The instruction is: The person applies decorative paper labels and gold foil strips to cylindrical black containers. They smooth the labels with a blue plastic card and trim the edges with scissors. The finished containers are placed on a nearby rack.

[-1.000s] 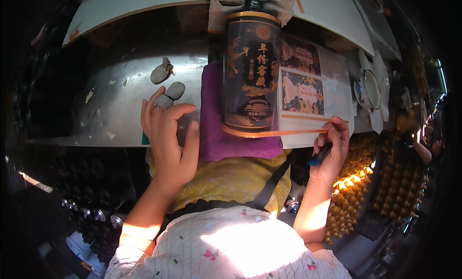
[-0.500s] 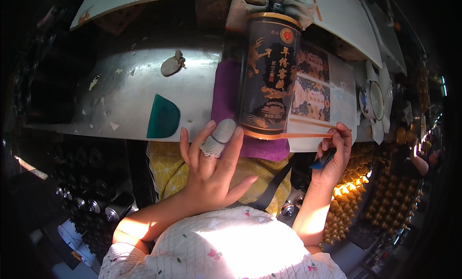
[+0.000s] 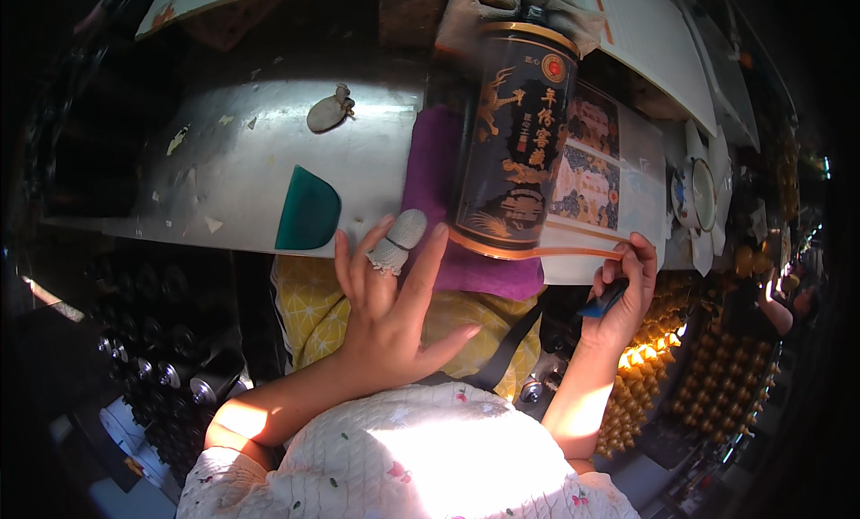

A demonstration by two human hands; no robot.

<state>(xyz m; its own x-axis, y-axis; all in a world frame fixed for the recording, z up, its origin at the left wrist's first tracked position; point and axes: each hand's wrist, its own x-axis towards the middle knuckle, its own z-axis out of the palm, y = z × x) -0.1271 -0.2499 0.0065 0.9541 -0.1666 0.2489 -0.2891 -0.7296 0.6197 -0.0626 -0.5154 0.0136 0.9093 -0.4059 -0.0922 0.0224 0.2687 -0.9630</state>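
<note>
A black cylindrical tin (image 3: 515, 143) with gold decoration lies on a purple cloth (image 3: 434, 183) at the front edge of a metal table (image 3: 224, 161). My left hand (image 3: 394, 304) is spread open with its fingertips on the cloth beside the tin's lower left. A grey fabric cot (image 3: 400, 240) covers one finger. My right hand (image 3: 623, 291) holds a small blue scraper (image 3: 598, 306). Its fingertips pinch the end of an orange-edged strip (image 3: 573, 248) under the tin's base.
A green plastic scraper (image 3: 307, 210) and a grey finger cot (image 3: 327, 114) lie on the metal table to the left. Printed picture sheets (image 3: 587, 165) lie right of the tin. Rows of gold caps (image 3: 708, 376) fill the lower right, dark bottles (image 3: 152, 367) the lower left.
My left hand left the table's left part, where it lay by grey cots, and came right to the cloth with a cot on one finger. My right hand barely moved.
</note>
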